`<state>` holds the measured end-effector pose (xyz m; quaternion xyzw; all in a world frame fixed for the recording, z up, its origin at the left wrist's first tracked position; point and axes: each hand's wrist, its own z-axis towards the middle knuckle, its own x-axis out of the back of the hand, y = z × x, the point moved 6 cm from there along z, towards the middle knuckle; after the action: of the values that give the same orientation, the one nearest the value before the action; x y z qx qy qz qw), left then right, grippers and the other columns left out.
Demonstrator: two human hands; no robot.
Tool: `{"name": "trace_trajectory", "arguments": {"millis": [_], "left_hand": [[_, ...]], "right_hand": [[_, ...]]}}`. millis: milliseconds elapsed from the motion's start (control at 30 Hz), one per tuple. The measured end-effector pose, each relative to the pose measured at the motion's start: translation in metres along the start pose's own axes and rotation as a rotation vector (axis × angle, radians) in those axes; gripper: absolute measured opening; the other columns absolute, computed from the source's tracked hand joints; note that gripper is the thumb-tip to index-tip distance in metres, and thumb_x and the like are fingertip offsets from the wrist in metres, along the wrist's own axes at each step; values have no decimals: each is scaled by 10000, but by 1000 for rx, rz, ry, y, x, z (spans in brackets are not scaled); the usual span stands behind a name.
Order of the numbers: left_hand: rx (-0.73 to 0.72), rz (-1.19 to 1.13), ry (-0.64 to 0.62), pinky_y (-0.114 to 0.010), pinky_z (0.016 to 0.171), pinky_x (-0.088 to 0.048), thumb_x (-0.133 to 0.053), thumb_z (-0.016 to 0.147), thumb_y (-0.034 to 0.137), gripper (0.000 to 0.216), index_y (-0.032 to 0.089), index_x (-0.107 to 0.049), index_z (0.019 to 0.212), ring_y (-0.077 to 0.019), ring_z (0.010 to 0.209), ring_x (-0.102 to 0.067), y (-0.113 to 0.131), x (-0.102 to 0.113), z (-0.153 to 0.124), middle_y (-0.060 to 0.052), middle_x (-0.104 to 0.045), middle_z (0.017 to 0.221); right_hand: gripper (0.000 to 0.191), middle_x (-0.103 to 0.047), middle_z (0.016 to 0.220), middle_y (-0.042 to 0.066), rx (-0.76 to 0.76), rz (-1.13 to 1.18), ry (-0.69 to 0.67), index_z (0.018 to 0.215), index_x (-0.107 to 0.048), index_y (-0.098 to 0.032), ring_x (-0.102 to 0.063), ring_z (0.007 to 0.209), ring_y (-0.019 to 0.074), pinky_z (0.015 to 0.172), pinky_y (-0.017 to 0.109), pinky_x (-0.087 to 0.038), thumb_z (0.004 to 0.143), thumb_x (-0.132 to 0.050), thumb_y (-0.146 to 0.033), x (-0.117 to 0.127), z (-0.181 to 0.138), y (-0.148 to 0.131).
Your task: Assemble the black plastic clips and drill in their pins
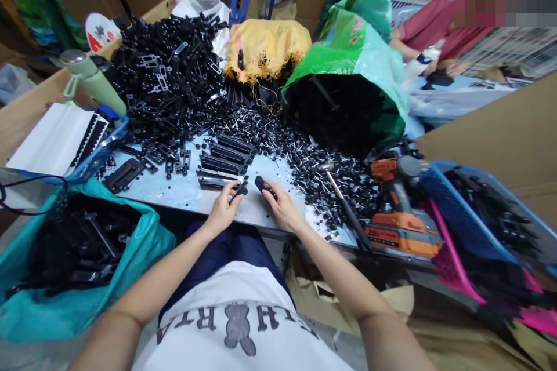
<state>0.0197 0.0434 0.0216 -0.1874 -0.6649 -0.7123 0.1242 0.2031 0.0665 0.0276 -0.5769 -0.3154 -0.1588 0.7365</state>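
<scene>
My left hand point(224, 207) rests at the table's near edge, its fingers pinched on a small black plastic part point(239, 189). Close beside it, my right hand point(281, 204) is closed on another small black piece point(262, 184). Just beyond both hands lies a row of flat black plastic strips point(224, 160) stacked side by side on the pale blue tabletop point(174, 188). Small black screws or pins point(322, 177) are scattered to the right of my hands.
A big heap of black plastic parts point(167, 72) fills the back left. A green sack point(352, 75) and yellow bag point(265, 46) stand behind. An orange cordless drill point(398, 208) lies right, by baskets point(478, 226). A teal bag point(73, 261) sits left. Another person point(430, 35) sits far right.
</scene>
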Motion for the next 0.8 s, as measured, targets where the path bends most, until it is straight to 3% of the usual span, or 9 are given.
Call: {"name": "trace_trajectory", "arguments": {"millis": [100,200,300,433,500,633,733,800], "left_hand": [[-43,-121,38,-225,613,-478,-417,895,343,421,201,-454,1289,-75,601,-561,22,-10,-4,-49,-575,987],[-151,-68,96,-273,814,-460,-471,875,310,364,172,-569,1198,-144,859,-581,42,-7,-8,-63,-585,945],[-193,-18,84,-280,804,-462,-477,875,289,344,172,-589,1178,-143,822,-567,50,-4,-11,-51,-571,862],[-169,40,70,-279,782,-466,-460,886,282,334,184,-590,1177,-134,781,-563,41,5,-9,-38,-557,836],[-125,86,71,-282,792,-461,-463,882,279,325,177,-603,1157,-140,799,-571,30,13,-5,-41,-563,849],[-64,133,125,-289,803,-459,-467,878,282,324,178,-605,1152,-154,846,-577,13,28,-3,-49,-573,879],[-68,102,127,-284,801,-462,-458,882,285,320,189,-603,1151,-152,851,-584,13,24,-5,-44,-574,868],[-73,74,130,-281,808,-461,-459,882,291,322,191,-600,1154,-150,862,-587,15,17,-7,-46,-576,887]], "right_hand": [[546,-614,776,29,-139,407,-76,1395,-328,-213,-548,544,130,517,278,-483,922,-303,-485,-15,-12,-11],[546,-605,817,26,-112,482,-94,1385,-359,-215,-520,530,94,515,250,-476,908,-356,-481,-14,-19,-22],[500,-609,976,52,54,342,-111,1343,-432,-230,-541,608,94,633,270,-499,889,-432,-440,-3,-18,-32],[535,-583,1153,96,198,97,-133,1388,-358,-221,-590,887,172,831,338,-472,888,-457,-386,14,-13,-34],[537,-569,1195,102,274,-94,-210,1371,-386,-230,-537,1056,213,952,406,-390,859,-515,-329,18,-12,-32],[388,-556,1236,38,357,-433,-424,1125,-621,-301,-391,1235,242,1059,520,-185,815,-481,-113,14,-14,-19],[400,-463,1331,94,135,-553,-223,1236,-544,-245,-391,1213,269,1005,475,-298,843,-479,-208,15,-1,-9],[561,-477,1277,178,-68,-591,-44,1340,-430,-167,-432,1143,315,930,477,-367,826,-531,-370,15,8,-4]]}}
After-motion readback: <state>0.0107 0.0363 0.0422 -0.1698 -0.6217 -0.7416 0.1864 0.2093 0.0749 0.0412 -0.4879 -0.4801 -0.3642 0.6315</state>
